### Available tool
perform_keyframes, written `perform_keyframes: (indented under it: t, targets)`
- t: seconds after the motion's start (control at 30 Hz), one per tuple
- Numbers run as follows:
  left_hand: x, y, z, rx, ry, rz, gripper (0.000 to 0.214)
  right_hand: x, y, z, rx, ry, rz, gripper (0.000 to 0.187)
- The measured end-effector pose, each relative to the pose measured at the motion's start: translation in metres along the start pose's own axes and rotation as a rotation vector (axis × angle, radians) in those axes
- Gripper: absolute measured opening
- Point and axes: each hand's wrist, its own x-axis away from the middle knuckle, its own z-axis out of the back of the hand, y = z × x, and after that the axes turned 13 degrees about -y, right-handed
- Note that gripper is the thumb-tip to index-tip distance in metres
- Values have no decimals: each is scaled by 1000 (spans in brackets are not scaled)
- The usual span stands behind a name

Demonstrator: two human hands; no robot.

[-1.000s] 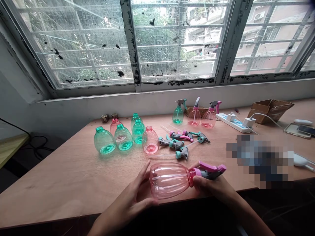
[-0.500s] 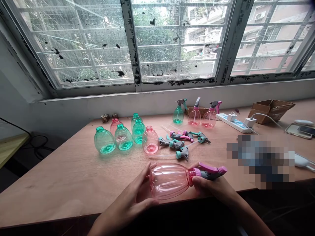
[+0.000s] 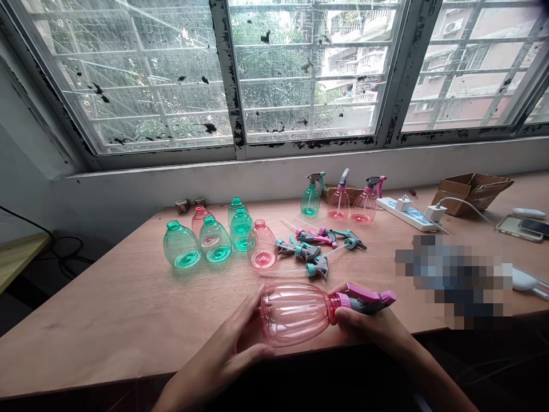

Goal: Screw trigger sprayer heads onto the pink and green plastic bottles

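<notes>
A clear pink spray bottle (image 3: 295,315) lies sideways between my hands over the table's front edge, its base to the left. My left hand (image 3: 229,343) cups the base, with the thumb below and the fingers partly hidden behind it. At the neck, my right hand (image 3: 371,327) pinches the pink collar of the grey-and-pink trigger sprayer (image 3: 371,298). Just beyond lie several loose trigger sprayers (image 3: 317,269) with thin tubes. An open pink bottle (image 3: 263,246) stands left of them, beside several open green bottles (image 3: 182,246) and another pink one (image 3: 201,218).
Three bottles with sprayers fitted, one green (image 3: 310,197) and two pink (image 3: 363,206), stand near the wall. To their right are a white power strip (image 3: 407,214), a cardboard box (image 3: 472,194) and a phone (image 3: 536,228). A blurred patch covers something at right.
My left thumb has shifted slightly left at the bottle's base. My right hand keeps its grip at the collar, and the things on the table stay where they were.
</notes>
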Motion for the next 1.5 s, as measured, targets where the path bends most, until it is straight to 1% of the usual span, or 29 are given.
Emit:
perform_keyframes:
  t: [0.07, 0.13, 0.23, 0.33, 0.5, 0.6, 0.77, 0.87, 1.0, 1.1, 1.23, 1.33, 1.5]
  targets:
    - [-1, -3, -1, -6, 18, 4, 80, 0, 0, 0, -10, -5, -1, 38]
    - [-2, -6, -3, 8, 30, -31, 81, 0, 0, 0, -36, -5, -2, 40]
    - [-3, -7, -3, 47, 8, -71, 87, 0, -1, -1, -77, -1, -2, 42]
    - [-4, -3, 0, 77, -20, -64, 95, 0, -1, -1, -74, -11, 13, 40]
    - [-5, 4, 3, 91, -39, -52, 86, 0, 0, 1, -24, -40, 48, 34]
    - [-4, 7, 2, 93, -51, -59, 87, 0, 1, 2, -13, -37, 49, 33]
    - [-3, 5, 1, 25, -2, -19, 91, 1, 1, 2, -14, -38, 16, 33]
    - [-3, 1, 1, -1, -31, -46, 93, 1, -1, 1, -10, -28, -3, 33]
    - [-4, 0, 2, 25, -64, -108, 93, 0, -2, 0, -18, -24, -6, 34]
    - [-4, 2, 2, 20, -82, -87, 99, 0, 0, 1, -26, -38, 1, 33]
    - [-3, 5, 3, 18, -55, -29, 91, 0, 3, 3, -27, -48, 1, 33]
    - [-2, 6, 4, 26, -54, -32, 89, 0, 3, 2, -27, -36, 2, 34]
    - [-3, 4, 3, 41, -37, -41, 94, -1, 4, 2, -55, -42, 23, 36]
